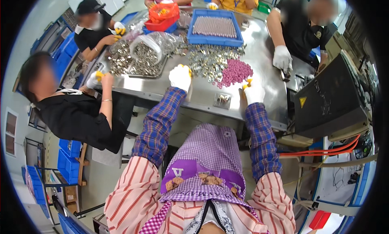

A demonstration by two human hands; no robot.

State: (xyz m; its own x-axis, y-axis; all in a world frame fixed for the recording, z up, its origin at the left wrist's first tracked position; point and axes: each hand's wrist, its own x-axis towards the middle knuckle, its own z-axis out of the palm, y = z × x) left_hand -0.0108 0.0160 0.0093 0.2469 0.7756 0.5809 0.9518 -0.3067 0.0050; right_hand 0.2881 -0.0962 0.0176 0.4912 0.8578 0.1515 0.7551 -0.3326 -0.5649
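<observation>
My left hand [180, 77], in a white glove with yellow fingertips, rests at the left edge of a heap of small shiny metal parts [208, 62]. Its fingers are curled together, and whatever they hold is hidden. My right hand [254, 92], gloved the same way, is beside a pile of small pink rings [236, 71]. Its yellow fingertips are bent inward near the pile's lower right edge; anything between them is too small to make out. Between my hands, near the front edge of the table, sits a small clear tray [222, 100] with a few metal pieces.
The metal table [275, 106] also bears a blue tray [214, 40] of rows of pinkish rods, a white bag [149, 47] spilling metal parts, and a red bin [162, 24]. Several people work around it. A dark machine box [330, 98] stands at the right.
</observation>
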